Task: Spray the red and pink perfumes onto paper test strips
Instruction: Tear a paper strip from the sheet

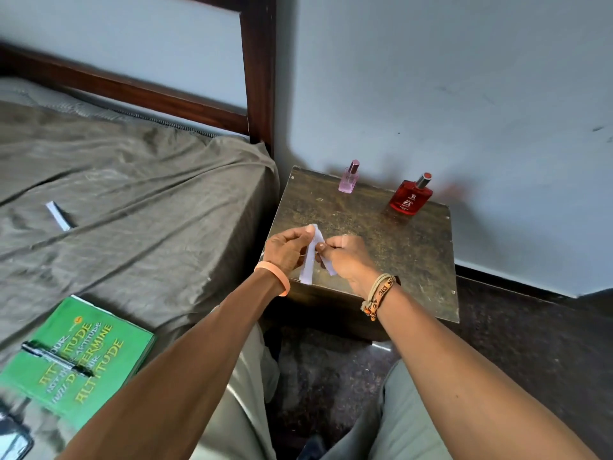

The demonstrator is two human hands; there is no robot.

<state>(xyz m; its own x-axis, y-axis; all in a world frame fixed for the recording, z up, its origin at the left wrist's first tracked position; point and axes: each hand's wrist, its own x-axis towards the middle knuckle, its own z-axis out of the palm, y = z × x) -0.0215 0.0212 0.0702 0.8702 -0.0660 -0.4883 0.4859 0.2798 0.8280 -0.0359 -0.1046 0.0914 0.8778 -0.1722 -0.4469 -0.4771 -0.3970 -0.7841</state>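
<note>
Frame centre: left hand [285,250] and right hand [348,257], fingers curled, pinched white paper strips [308,260] over the table [398,260]; pink perfume bottle [349,177] and red perfume bottle [411,199] stood upright at its upper edge.

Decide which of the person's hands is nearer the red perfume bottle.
Right. The right hand is at the front of the table, left of the red perfume bottle; the left hand lies further left, beyond the paper strips both hands pinch.
</note>
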